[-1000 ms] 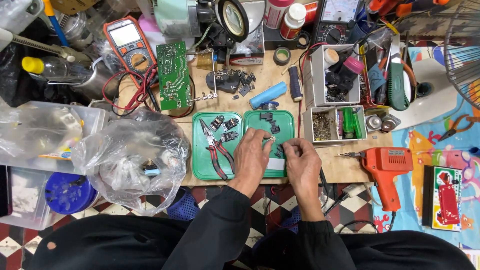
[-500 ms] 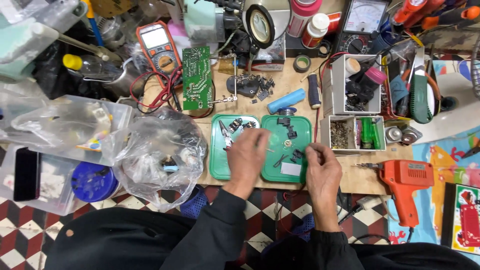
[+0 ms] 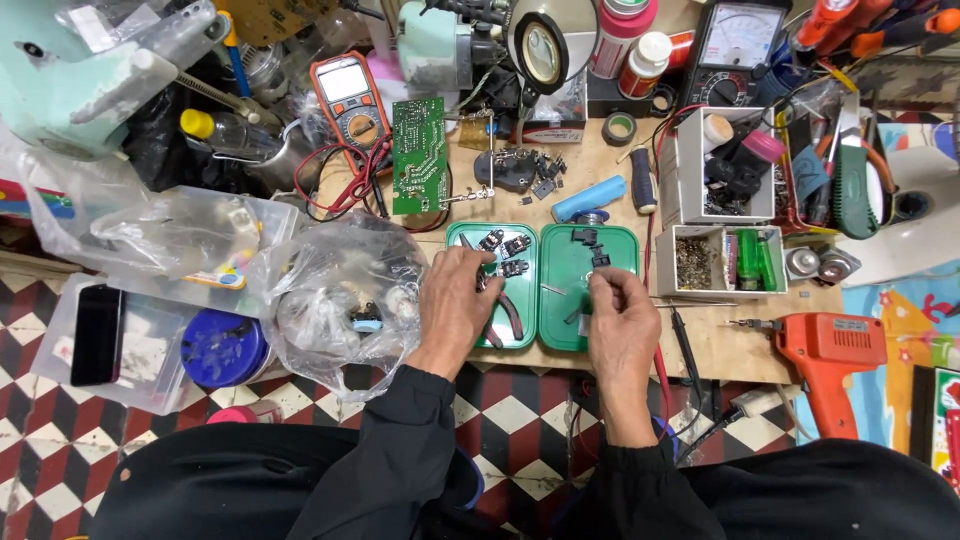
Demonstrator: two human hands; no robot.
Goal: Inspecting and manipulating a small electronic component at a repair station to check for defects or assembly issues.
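Change since earlier frame: both hands sit lower on the trays than half a second ago; the right hand has lifted off the tray floor, and the view has drifted so the drill lies further right.
Small part: a tiny dark piece, too small to identify, pinched in the right hand [image 3: 622,322] above the right tray [image 3: 620,245].
Right-hand fingers: thumb and forefinger together on the small part; the others curled loosely.
Left hand [image 3: 455,305]: palm down over the left tray [image 3: 525,335], fingers bent and close together at its near-left corner; whether they grip anything cannot be told.
Left tray contents: red-handled pliers [image 3: 508,315] just beside the left hand, and several small black parts [image 3: 503,245] at the far end.
Right tray contents: a few more black parts near its far rim.
Step in hand (judgement): picking and sorting small components from the trays, one piece at a time.
Next move (judgement): calls for a steady pinch, with the left hand free to take up the pliers or steady the tray.
Surroundings: circuit board [image 3: 418,155] and orange multimeter [image 3: 346,95] beyond the trays; divided parts box [image 3: 725,262] to the right; orange drill [image 3: 828,345] at the bench edge; plastic bag [image 3: 335,300] to the left.
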